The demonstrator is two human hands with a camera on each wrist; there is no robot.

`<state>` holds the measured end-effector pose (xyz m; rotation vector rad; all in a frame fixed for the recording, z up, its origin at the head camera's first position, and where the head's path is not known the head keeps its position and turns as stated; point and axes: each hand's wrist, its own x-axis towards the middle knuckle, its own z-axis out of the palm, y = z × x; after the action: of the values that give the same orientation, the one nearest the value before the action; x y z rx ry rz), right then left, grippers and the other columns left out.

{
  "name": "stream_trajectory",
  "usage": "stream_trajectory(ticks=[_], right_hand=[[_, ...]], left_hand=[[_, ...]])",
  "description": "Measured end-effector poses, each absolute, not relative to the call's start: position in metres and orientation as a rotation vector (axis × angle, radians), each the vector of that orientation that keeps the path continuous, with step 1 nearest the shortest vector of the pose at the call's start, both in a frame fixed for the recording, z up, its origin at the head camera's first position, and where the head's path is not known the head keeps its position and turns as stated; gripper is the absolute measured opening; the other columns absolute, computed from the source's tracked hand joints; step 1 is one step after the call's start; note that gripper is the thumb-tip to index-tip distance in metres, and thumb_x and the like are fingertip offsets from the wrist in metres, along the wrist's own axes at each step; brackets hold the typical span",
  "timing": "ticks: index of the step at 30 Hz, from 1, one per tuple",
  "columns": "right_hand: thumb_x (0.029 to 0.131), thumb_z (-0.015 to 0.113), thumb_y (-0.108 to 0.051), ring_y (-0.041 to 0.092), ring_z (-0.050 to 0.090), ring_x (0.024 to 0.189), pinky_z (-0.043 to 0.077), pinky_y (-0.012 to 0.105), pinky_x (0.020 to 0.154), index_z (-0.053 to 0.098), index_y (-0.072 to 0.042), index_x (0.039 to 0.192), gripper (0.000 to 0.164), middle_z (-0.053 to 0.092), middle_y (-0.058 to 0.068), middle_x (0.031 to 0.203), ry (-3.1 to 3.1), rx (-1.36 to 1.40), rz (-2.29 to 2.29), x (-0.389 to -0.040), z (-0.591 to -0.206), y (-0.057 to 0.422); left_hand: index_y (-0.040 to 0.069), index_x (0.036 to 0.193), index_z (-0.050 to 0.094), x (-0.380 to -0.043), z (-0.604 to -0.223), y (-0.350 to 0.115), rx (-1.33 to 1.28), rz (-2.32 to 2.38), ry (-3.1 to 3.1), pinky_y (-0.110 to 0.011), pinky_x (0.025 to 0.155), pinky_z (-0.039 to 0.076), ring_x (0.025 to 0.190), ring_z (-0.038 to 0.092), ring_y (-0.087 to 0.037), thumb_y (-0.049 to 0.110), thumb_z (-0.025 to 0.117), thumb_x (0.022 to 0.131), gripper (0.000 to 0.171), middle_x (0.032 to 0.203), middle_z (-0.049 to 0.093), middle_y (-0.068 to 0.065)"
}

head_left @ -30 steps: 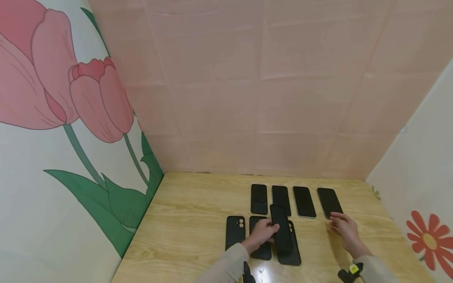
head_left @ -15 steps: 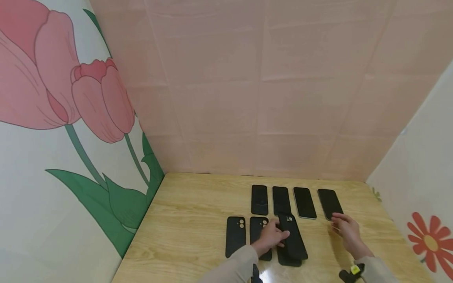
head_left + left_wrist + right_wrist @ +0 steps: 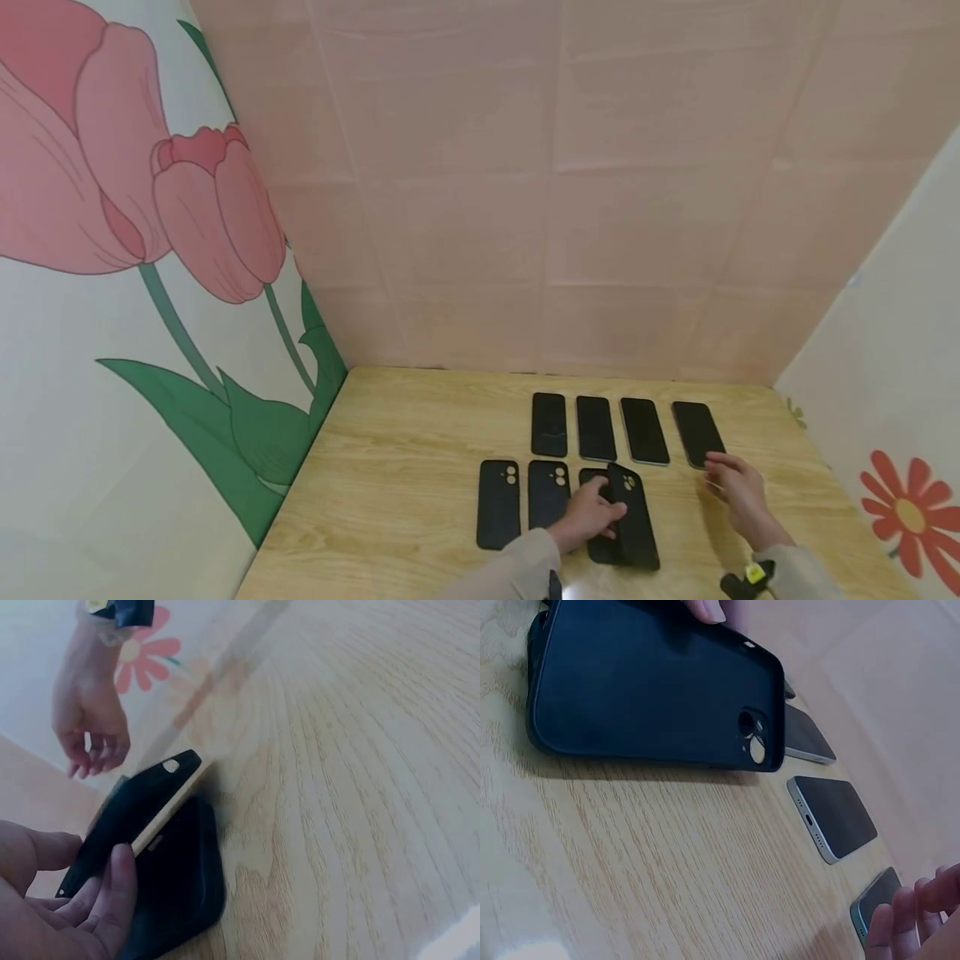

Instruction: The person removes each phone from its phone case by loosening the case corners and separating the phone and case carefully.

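My left hand [image 3: 592, 510] pinches the edge of a black phone case [image 3: 637, 521] between thumb and fingers. The case stands tilted on its long side, its hollow inside and camera cutout facing right in the right wrist view. Partly under and beside it, another black case [image 3: 187, 885] lies hollow side up in the left wrist view. Two more black cases, one [image 3: 498, 504] at the far left and one [image 3: 549, 493] by my left wrist, lie flat. Fingers loosely bent, my right hand [image 3: 738, 492] hovers at the near end of the rightmost phone [image 3: 697, 429].
Behind the cases, three other dark-screened phones lie in a row: one at left [image 3: 550, 425], one in the middle [image 3: 596, 427] and one with a pale frame [image 3: 832, 817]. The wooden table [image 3: 405, 467] meets a pink-covered wall [image 3: 465, 250] at the back and painted walls at the sides.
My left hand has moved right and nearer with the held case. The case has swung from over the middle cases to the right side of the lower one. My right hand stays put.
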<state>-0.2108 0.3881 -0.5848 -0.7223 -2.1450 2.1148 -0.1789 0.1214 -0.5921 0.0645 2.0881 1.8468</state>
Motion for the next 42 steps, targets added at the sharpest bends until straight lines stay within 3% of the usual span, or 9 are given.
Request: stream_trajectory(ticks=[9,12,18,24,27,32,39,42], right_hand=[[0.101,0.044,-0.001,0.008,0.062,0.077,0.056,0.03,0.076,0.061,-0.01,0.107,0.02,0.062,-0.015,0.08,-2.148,-0.723,2.111,-0.211,-0.585,0.385],[0.101,0.043,0.0,0.008,0.062,0.077,0.056,0.03,0.075,0.059,-0.007,0.111,0.02,0.061,-0.015,0.079,-2.158,-0.724,2.099,-0.212,-0.585,0.385],[0.101,0.043,-0.001,0.009,0.061,0.078,0.056,0.031,0.075,0.059,-0.006,0.111,0.019,0.063,-0.012,0.084,-2.187,-0.726,2.055,-0.211,-0.588,0.387],[0.101,0.044,-0.001,0.01,0.062,0.078,0.057,0.032,0.075,0.06,-0.007,0.11,0.019,0.063,-0.011,0.085,-2.188,-0.733,2.034,-0.213,-0.59,0.387],[0.101,0.044,-0.001,0.009,0.062,0.077,0.057,0.031,0.075,0.061,-0.009,0.107,0.02,0.063,-0.012,0.084,-2.185,-0.737,2.032,-0.213,-0.59,0.386],[0.1,0.046,0.0,0.008,0.061,0.075,0.056,0.029,0.073,0.065,-0.014,0.101,0.023,0.063,-0.014,0.081,-2.165,-0.722,2.055,-0.212,-0.59,0.387],[0.1,0.048,-0.001,0.006,0.061,0.073,0.056,0.027,0.073,0.067,-0.025,0.09,0.031,0.063,-0.017,0.078,-2.149,-0.696,2.082,-0.21,-0.59,0.386],[0.1,0.049,-0.002,0.007,0.061,0.074,0.056,0.028,0.073,0.067,-0.023,0.091,0.03,0.064,-0.017,0.079,-2.154,-0.692,2.081,-0.21,-0.59,0.386]], left_hand=[[0.002,0.139,0.051,-0.174,-0.589,0.13,0.06,1.708,2.113,-0.036,0.053,0.057,0.055,0.057,-0.017,-0.002,0.07,0.087,0.055,0.076,0.056,-0.003],[0.002,0.138,0.051,-0.173,-0.591,0.133,0.067,1.71,2.102,-0.039,0.055,0.058,0.058,0.059,-0.02,-0.003,0.068,0.088,0.053,0.079,0.057,-0.004],[0.003,0.139,0.05,-0.172,-0.594,0.143,0.064,1.638,2.116,-0.034,0.054,0.057,0.058,0.061,-0.02,-0.001,0.067,0.089,0.053,0.085,0.058,-0.004],[-0.003,0.119,0.058,-0.168,-0.593,0.147,0.025,1.616,2.102,-0.034,0.057,0.058,0.065,0.07,-0.03,-0.001,0.069,0.089,0.031,0.083,0.059,-0.006],[-0.002,0.112,0.058,-0.166,-0.592,0.147,0.013,1.644,2.076,-0.035,0.058,0.058,0.068,0.07,-0.033,-0.004,0.069,0.088,0.026,0.081,0.059,-0.007],[-0.004,0.115,0.059,-0.165,-0.592,0.147,0.006,1.675,2.06,-0.036,0.059,0.058,0.068,0.071,-0.034,-0.003,0.068,0.088,0.028,0.076,0.062,-0.007],[-0.003,0.115,0.062,-0.165,-0.589,0.149,0.015,1.756,2.055,-0.037,0.061,0.059,0.067,0.07,-0.033,-0.004,0.064,0.088,0.027,0.088,0.067,-0.007],[-0.003,0.111,0.064,-0.165,-0.589,0.151,0.017,1.795,2.06,-0.036,0.058,0.058,0.067,0.069,-0.032,-0.005,0.063,0.087,0.024,0.084,0.065,-0.004]])
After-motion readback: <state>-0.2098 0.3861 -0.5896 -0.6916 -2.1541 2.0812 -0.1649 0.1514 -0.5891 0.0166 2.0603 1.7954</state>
